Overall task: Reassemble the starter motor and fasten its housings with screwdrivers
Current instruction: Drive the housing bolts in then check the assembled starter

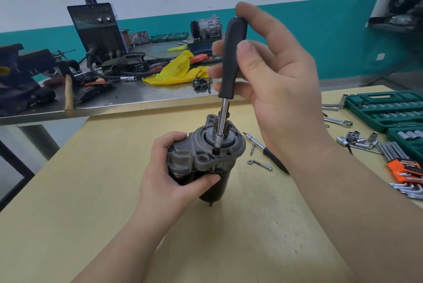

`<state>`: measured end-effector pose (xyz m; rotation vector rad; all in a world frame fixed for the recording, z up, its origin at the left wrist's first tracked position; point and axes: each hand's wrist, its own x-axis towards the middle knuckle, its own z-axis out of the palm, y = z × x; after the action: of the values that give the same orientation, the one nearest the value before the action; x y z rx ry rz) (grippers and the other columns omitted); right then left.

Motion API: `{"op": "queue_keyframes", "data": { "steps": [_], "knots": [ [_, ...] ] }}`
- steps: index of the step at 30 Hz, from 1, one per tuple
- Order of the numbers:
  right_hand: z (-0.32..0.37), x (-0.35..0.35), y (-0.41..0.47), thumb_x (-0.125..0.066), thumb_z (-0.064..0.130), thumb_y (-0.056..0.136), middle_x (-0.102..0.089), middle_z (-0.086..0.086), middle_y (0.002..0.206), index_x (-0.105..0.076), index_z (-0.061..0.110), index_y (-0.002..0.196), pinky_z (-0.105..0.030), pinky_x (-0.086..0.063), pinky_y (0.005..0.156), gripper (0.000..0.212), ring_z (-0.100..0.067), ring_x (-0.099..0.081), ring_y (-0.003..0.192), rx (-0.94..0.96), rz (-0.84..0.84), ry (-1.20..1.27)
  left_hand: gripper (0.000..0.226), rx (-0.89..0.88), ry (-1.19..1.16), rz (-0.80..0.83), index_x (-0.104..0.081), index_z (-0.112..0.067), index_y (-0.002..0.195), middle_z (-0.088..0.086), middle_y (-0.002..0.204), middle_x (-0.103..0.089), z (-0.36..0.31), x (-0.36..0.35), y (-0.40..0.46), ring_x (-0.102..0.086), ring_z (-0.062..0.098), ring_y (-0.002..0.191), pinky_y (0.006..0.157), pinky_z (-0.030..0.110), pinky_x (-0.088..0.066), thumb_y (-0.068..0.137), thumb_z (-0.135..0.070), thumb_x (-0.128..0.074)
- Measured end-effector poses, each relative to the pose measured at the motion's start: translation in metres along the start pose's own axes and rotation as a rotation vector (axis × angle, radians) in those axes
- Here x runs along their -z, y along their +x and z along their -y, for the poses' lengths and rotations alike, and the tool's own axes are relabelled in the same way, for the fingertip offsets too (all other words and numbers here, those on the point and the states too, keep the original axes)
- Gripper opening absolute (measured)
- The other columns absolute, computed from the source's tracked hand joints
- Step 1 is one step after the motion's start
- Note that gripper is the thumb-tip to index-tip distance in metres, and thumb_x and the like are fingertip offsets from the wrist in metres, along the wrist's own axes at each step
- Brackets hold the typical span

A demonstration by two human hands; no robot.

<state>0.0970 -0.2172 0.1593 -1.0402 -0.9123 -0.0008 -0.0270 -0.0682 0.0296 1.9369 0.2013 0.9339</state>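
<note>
Standing upright on the desk [91, 202], the starter motor [201, 159] was clasped around its body by my left hand [169, 168]. My right hand [270, 72] held the screwdriver [229, 81], fingers [219, 45] wrapped on its black handle, tip down in a housing screw hole. Tilting the shaft could have slipped the bit, stripping the screw or toppling the motor.
</note>
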Motion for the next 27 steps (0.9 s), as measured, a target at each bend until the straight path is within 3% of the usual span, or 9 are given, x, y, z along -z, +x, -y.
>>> {"op": "queue_keyframes", "data": {
  "steps": [3, 6, 9, 11, 15, 18, 20, 24, 27],
  "knots": [
    [0.0004, -0.0016, 0.0008, -0.069, 0.010, 0.101, -0.067, -0.008, 0.098, -0.061, 0.030, 0.132, -0.050, -0.066, 0.077, 0.037, -0.038, -0.074, 0.088, 0.060, -0.030, -0.095, 0.084, -0.001, -0.002, 0.002, -0.054, -0.054, 0.127, -0.023, 0.123, -0.069, -0.0004, 0.0001, -0.0004, -0.071, 0.003, 0.111, 0.086, 0.009, -0.053, 0.055, -0.045, -0.097],
    [-0.0012, -0.0022, 0.0013, -0.070, 0.013, 0.101, -0.066, -0.005, 0.097, -0.062, 0.032, 0.128, -0.055, -0.065, 0.081, 0.034, -0.043, -0.071, 0.092, 0.062, -0.051, -0.096, 0.083, -0.007, 0.006, 0.000, -0.053, -0.055, 0.126, -0.025, 0.123, -0.068, -0.0015, -0.0002, -0.0004, -0.071, 0.001, 0.110, 0.085, 0.007, -0.052, 0.056, -0.044, -0.097],
    [-0.0012, -0.0002, 0.0003, -0.056, 0.013, 0.107, -0.070, -0.019, 0.108, -0.063, 0.025, 0.132, -0.051, -0.065, 0.083, 0.028, -0.040, -0.072, 0.096, 0.018, -0.025, 0.009, 0.083, -0.007, 0.005, -0.002, -0.053, -0.056, 0.125, -0.026, 0.122, -0.068, -0.0024, -0.0004, -0.0004, -0.070, -0.001, 0.109, 0.084, 0.006, -0.051, 0.055, -0.044, -0.096],
    [-0.0003, 0.0011, -0.0003, -0.048, 0.010, 0.110, -0.074, -0.019, 0.113, -0.063, 0.023, 0.134, -0.049, -0.065, 0.082, 0.031, -0.036, -0.075, 0.095, 0.001, -0.006, 0.034, 0.082, -0.007, 0.002, -0.004, -0.053, -0.056, 0.124, -0.027, 0.121, -0.068, -0.0024, -0.0003, -0.0006, -0.071, -0.001, 0.108, 0.084, 0.006, -0.052, 0.055, -0.044, -0.096],
    [0.0038, -0.0005, 0.0000, -0.060, 0.007, 0.106, -0.073, -0.014, 0.103, -0.062, 0.025, 0.131, -0.046, -0.066, 0.075, 0.031, -0.033, -0.076, 0.085, 0.054, 0.004, -0.042, 0.083, -0.005, 0.003, -0.004, -0.053, -0.056, 0.125, -0.026, 0.121, -0.069, -0.0023, -0.0005, -0.0006, -0.071, 0.000, 0.108, 0.084, 0.007, -0.052, 0.055, -0.045, -0.096],
    [0.0022, -0.0011, 0.0013, -0.071, 0.011, 0.100, -0.068, -0.005, 0.097, -0.063, 0.029, 0.127, -0.054, -0.065, 0.076, 0.034, -0.031, -0.070, 0.083, 0.093, -0.037, -0.127, 0.083, -0.004, 0.001, -0.001, -0.053, -0.055, 0.125, -0.027, 0.121, -0.069, -0.0024, -0.0002, -0.0006, -0.071, -0.001, 0.108, 0.083, 0.007, -0.052, 0.055, -0.044, -0.096],
    [-0.0004, -0.0005, 0.0017, -0.068, 0.013, 0.103, -0.068, -0.008, 0.097, -0.063, 0.027, 0.130, -0.053, -0.065, 0.080, 0.031, -0.025, -0.068, 0.086, 0.074, -0.049, -0.112, 0.083, -0.003, -0.002, 0.000, -0.053, -0.055, 0.125, -0.026, 0.121, -0.069, -0.0025, -0.0004, -0.0004, -0.071, 0.000, 0.108, 0.084, 0.007, -0.052, 0.055, -0.044, -0.096],
    [-0.0020, 0.0018, 0.0012, -0.052, 0.009, 0.110, -0.075, -0.018, 0.109, -0.062, 0.024, 0.133, -0.047, -0.065, 0.081, 0.030, -0.031, -0.077, 0.092, 0.002, -0.036, 0.003, 0.083, -0.001, -0.008, -0.001, -0.054, -0.054, 0.125, -0.025, 0.122, -0.069, -0.0017, -0.0004, -0.0007, -0.071, 0.001, 0.109, 0.085, 0.008, -0.052, 0.055, -0.042, -0.096],
    [-0.0012, 0.0025, 0.0015, -0.059, 0.005, 0.106, -0.075, -0.020, 0.107, -0.061, 0.023, 0.135, -0.048, -0.066, 0.079, 0.034, -0.031, -0.078, 0.087, 0.039, -0.028, -0.050, 0.083, 0.000, -0.004, -0.004, -0.054, -0.053, 0.126, -0.026, 0.122, -0.069, -0.0009, -0.0001, -0.0011, -0.071, 0.000, 0.109, 0.084, 0.007, -0.052, 0.055, -0.043, -0.097]
  ]
}}
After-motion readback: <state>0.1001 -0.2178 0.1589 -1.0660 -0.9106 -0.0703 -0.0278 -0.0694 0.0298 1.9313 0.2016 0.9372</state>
